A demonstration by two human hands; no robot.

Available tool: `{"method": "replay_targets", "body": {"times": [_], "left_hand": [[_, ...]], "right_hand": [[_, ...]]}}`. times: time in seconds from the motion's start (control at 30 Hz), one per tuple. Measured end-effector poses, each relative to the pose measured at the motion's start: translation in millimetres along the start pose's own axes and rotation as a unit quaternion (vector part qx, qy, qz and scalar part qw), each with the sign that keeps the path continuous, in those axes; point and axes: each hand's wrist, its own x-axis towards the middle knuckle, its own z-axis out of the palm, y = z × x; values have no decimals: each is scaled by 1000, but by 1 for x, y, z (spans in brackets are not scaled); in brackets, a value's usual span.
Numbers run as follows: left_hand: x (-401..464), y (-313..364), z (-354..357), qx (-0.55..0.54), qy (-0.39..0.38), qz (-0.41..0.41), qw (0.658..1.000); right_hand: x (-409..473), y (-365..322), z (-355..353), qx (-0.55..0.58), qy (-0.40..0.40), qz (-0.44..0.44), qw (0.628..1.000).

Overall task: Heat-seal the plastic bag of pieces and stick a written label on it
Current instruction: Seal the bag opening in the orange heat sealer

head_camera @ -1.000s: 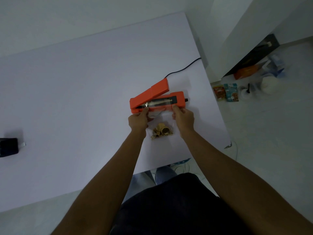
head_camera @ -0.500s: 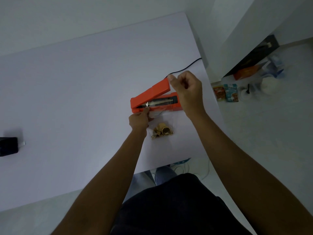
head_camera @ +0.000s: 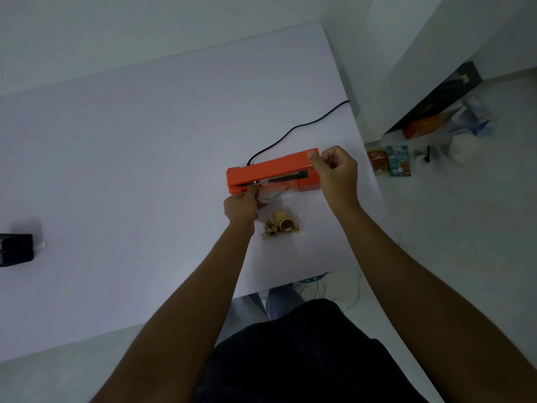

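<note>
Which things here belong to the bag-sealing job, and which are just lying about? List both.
Job: orange heat sealer; plastic bag of pieces; sealer's black cord; left hand; right hand.

Lying about: black box at table's left edge; packets on the floor.

Far off to the left of my left hand I see a black box (head_camera: 16, 250) at the table's (head_camera: 130, 158) edge, with a small white tab poking from its right side. Right of my right hand, down on the floor (head_camera: 465, 228), stand two small packets (head_camera: 389, 160) side by side, then a white jar (head_camera: 464, 151) and a clear cup (head_camera: 421, 161) with something dark in it. Beyond those lies an orange box (head_camera: 424, 126) against a black panel (head_camera: 441, 100). Below my forearms, white cables (head_camera: 328, 289) trail on the floor.
</note>
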Motion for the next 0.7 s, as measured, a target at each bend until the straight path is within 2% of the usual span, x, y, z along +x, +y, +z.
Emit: {"method": "replay_targets", "body": {"times": [0.37, 0.7], "left_hand": [[-2, 0, 0, -8, -14, 4, 1000], [-2, 1, 0, 13, -1, 3, 1000]], "right_hand": [[13, 42, -5, 6, -5, 78, 997], [16, 48, -9, 73, -34, 182, 980]]}}
